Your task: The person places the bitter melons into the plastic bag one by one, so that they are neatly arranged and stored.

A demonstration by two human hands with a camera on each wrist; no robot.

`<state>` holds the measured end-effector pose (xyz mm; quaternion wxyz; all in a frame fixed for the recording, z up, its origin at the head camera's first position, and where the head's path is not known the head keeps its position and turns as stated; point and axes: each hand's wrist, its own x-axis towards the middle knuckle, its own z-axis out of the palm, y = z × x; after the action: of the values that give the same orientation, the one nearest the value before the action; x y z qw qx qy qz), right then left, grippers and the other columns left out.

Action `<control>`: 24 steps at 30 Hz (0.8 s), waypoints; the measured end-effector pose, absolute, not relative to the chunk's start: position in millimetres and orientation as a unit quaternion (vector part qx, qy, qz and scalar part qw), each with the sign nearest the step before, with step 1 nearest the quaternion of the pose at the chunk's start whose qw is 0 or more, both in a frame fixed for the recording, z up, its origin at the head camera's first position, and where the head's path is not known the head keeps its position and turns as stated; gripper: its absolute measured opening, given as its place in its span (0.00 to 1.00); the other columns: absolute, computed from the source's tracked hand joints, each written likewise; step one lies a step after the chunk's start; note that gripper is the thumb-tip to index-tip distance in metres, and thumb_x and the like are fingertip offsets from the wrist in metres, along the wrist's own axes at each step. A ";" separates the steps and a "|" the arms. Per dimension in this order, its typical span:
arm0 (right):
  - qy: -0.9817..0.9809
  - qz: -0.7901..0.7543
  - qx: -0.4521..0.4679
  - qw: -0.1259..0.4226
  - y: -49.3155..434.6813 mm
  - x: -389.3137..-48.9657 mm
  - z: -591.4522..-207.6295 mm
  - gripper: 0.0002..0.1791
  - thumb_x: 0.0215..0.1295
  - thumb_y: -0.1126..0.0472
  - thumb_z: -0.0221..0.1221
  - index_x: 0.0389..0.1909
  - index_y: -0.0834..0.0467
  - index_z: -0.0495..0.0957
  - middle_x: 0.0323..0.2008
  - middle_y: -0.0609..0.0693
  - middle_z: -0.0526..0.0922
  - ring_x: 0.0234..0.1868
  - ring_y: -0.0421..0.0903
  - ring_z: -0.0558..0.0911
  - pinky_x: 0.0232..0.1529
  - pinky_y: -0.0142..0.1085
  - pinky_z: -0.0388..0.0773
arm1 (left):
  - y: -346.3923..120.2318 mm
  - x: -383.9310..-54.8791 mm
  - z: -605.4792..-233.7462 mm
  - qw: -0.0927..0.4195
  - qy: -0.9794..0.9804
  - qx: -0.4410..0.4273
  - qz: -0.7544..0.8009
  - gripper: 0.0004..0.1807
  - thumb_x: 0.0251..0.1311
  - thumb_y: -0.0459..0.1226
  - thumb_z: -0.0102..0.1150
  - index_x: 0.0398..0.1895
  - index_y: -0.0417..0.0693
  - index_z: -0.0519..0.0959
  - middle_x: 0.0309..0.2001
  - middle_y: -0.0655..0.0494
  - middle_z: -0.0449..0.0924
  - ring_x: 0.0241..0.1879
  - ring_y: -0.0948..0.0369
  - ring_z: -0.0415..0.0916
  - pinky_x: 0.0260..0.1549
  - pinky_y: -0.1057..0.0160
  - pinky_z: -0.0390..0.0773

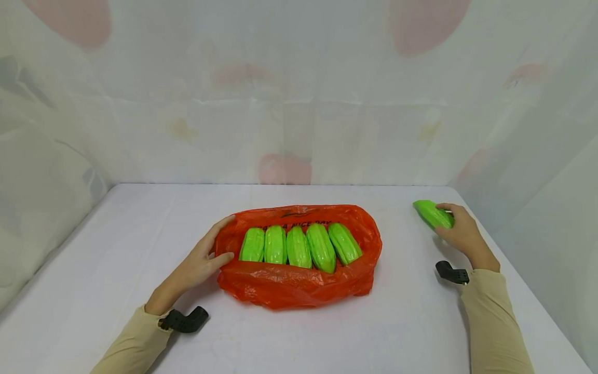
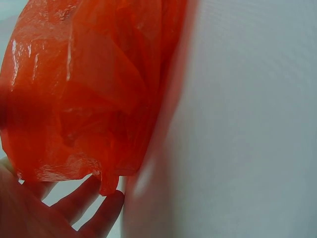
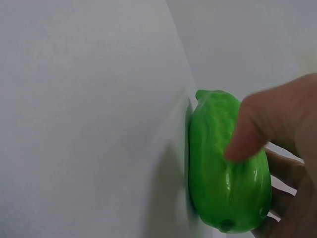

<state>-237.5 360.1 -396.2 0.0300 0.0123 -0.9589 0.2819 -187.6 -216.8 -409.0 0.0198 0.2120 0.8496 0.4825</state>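
A red plastic bag (image 1: 299, 291) with dark lettering inside lies spread wide at its mouth on the table. Several glossy green ridged gourds (image 1: 275, 244) sit side by side in it. My left hand (image 1: 201, 259) rests against the bag's left end, thumb and fingers spread along the rim; in the left wrist view its fingers (image 2: 104, 213) touch the bag's crinkled corner. Far to the right, my right hand (image 1: 462, 234) holds another green gourd (image 3: 213, 163), thumb on its near face and fingers round the far side. This gourd lies close over the tabletop.
The white-covered table (image 1: 402, 322) runs back to a pale patterned curtain (image 1: 327, 104). A white side wall (image 1: 546, 218) rises beside the right hand. Each wrist carries a black camera mount (image 1: 184, 319).
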 end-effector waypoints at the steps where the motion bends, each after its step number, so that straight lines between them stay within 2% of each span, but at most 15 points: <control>1: -0.958 0.283 0.015 0.033 359.6 -237.7 -396.3 0.35 0.61 0.65 0.56 0.68 0.74 0.59 0.63 0.78 0.61 0.56 0.70 0.66 0.51 0.61 0.66 | -216.8 -187.7 -409.1 0.020 0.850 0.212 0.482 0.41 0.64 0.28 0.53 0.79 0.51 0.50 0.75 0.41 0.55 0.70 0.40 0.59 0.61 0.30 0.65; 5: -0.960 0.276 0.027 0.048 357.0 -238.8 -395.8 0.38 0.63 0.61 0.61 0.67 0.76 0.59 0.61 0.78 0.64 0.57 0.73 0.68 0.54 0.64 0.67 | -216.8 -187.8 -409.4 0.019 0.850 0.212 0.481 0.41 0.64 0.28 0.53 0.79 0.51 0.50 0.75 0.41 0.55 0.70 0.40 0.59 0.61 0.30 0.65; 12: -0.964 0.261 0.030 0.052 355.3 -239.7 -397.1 0.38 0.62 0.58 0.65 0.66 0.76 0.63 0.57 0.80 0.65 0.54 0.74 0.71 0.51 0.64 0.69 | -217.4 -187.9 -410.4 0.018 0.850 0.213 0.481 0.41 0.64 0.28 0.53 0.78 0.51 0.50 0.75 0.41 0.55 0.70 0.40 0.59 0.60 0.30 0.66; 24: -0.961 0.276 0.018 0.024 352.4 -239.6 -399.9 0.41 0.61 0.57 0.66 0.70 0.69 0.59 0.65 0.76 0.64 0.59 0.71 0.69 0.55 0.63 0.67 | -217.2 -188.4 -410.8 0.015 0.848 0.217 0.483 0.41 0.64 0.28 0.53 0.78 0.50 0.50 0.75 0.41 0.55 0.70 0.40 0.59 0.60 0.31 0.66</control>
<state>-239.6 352.4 -399.9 0.0245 0.0183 -0.9607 0.2757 -188.4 -217.2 -410.8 0.0149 0.2174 0.8481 0.4830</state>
